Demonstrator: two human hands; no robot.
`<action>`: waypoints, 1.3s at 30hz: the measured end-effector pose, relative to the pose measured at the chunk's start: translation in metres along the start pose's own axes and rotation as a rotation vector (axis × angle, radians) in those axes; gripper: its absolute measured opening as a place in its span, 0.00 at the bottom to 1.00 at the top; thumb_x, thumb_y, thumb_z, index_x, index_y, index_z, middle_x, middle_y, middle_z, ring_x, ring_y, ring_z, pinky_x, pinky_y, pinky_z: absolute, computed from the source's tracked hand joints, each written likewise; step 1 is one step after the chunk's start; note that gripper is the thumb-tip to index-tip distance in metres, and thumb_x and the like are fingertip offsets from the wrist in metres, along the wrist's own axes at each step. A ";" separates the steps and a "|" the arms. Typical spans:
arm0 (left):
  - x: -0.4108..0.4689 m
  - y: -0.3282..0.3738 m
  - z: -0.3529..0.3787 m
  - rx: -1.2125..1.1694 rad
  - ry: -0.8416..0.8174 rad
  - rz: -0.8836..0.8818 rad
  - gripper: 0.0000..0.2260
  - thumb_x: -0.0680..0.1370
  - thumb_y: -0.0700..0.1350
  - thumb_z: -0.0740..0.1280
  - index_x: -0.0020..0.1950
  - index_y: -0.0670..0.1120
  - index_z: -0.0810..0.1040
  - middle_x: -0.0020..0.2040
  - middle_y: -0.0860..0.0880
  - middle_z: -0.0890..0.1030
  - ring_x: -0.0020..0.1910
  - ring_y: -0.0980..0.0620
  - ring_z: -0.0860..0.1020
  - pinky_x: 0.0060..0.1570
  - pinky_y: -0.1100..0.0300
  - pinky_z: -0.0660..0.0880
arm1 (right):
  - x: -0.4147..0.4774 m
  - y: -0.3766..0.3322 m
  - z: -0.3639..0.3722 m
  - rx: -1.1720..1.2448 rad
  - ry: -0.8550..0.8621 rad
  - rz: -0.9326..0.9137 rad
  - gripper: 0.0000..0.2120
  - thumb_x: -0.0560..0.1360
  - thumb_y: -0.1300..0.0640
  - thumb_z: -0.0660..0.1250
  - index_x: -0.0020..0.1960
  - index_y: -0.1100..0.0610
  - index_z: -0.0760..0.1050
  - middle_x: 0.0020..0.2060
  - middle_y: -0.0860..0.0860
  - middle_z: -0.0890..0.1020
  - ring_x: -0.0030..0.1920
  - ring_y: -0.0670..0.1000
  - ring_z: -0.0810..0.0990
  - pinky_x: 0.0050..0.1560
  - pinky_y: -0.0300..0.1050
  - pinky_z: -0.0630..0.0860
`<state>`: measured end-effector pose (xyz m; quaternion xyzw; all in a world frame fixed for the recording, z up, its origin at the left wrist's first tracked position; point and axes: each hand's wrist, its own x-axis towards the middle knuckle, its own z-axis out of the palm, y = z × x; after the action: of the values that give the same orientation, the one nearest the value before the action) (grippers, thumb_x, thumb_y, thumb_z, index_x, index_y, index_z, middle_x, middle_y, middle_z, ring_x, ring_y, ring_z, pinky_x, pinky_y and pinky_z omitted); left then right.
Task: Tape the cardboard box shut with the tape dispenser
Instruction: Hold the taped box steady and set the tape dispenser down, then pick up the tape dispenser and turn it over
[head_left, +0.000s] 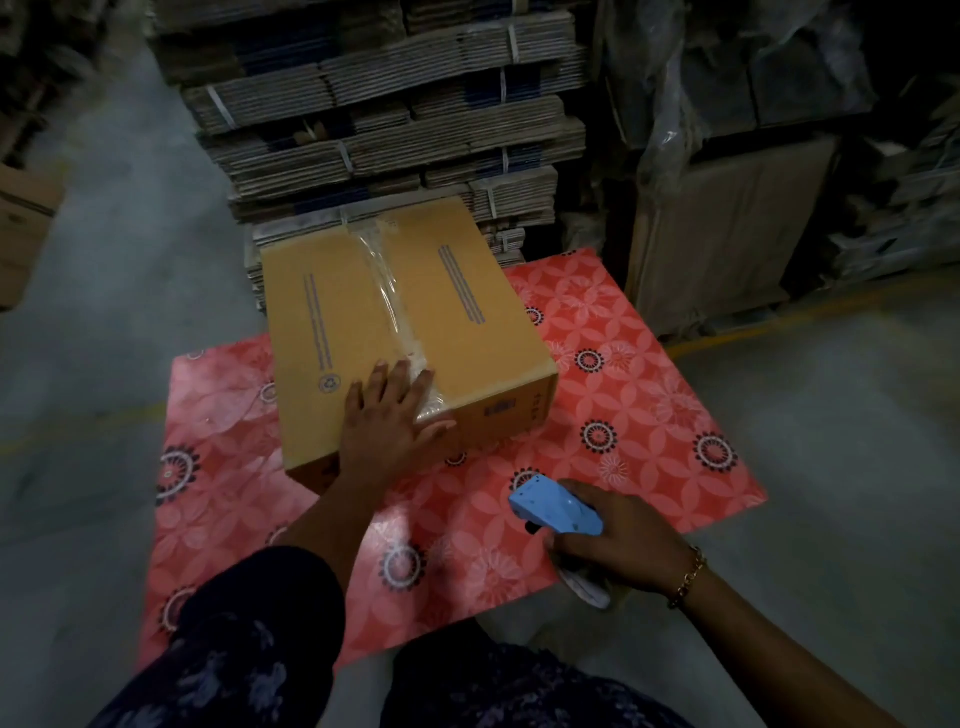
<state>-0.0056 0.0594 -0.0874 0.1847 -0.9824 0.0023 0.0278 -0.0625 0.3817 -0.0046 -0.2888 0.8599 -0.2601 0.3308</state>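
Note:
A brown cardboard box (457, 317) lies closed on a red patterned mat (623, 405). A strip of clear tape (387, 291) runs along its centre seam and folds over the near edge. My left hand (389, 421) rests flat on the box's near edge, fingers spread over the tape end. My right hand (618, 545) is off the box, low over the mat at the near right, gripping a blue tape dispenser (553, 506). The dispenser is apart from the box.
Strapped stacks of flattened cartons (389, 119) rise right behind the box. Plastic-wrapped goods and a large carton (727, 223) stand at the right. Another box (23, 223) sits at the far left. Grey concrete floor (104, 322) surrounds the mat. My knees fill the bottom.

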 end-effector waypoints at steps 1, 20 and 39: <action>0.000 0.000 0.001 0.017 0.014 -0.003 0.39 0.76 0.75 0.53 0.80 0.53 0.64 0.79 0.43 0.68 0.77 0.37 0.65 0.71 0.35 0.63 | 0.002 0.001 0.000 0.011 -0.001 -0.010 0.29 0.71 0.41 0.73 0.70 0.38 0.70 0.56 0.48 0.86 0.51 0.50 0.84 0.51 0.49 0.80; -0.007 0.007 -0.037 -0.210 -0.309 0.055 0.50 0.69 0.67 0.64 0.83 0.52 0.42 0.84 0.45 0.40 0.82 0.42 0.41 0.77 0.36 0.48 | 0.043 -0.025 -0.038 0.025 -0.101 0.018 0.48 0.64 0.34 0.75 0.77 0.43 0.57 0.60 0.44 0.77 0.56 0.51 0.82 0.55 0.51 0.80; -0.058 0.133 -0.132 -1.761 -0.515 -0.495 0.32 0.76 0.73 0.55 0.49 0.46 0.84 0.41 0.41 0.79 0.35 0.45 0.76 0.32 0.59 0.71 | 0.037 -0.047 -0.136 0.580 0.096 0.011 0.22 0.79 0.42 0.60 0.63 0.56 0.76 0.39 0.53 0.86 0.32 0.50 0.82 0.38 0.45 0.73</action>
<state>0.0066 0.2064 0.0421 0.2950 -0.5401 -0.7859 -0.0607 -0.1678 0.3590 0.0978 -0.1650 0.7659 -0.5066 0.3600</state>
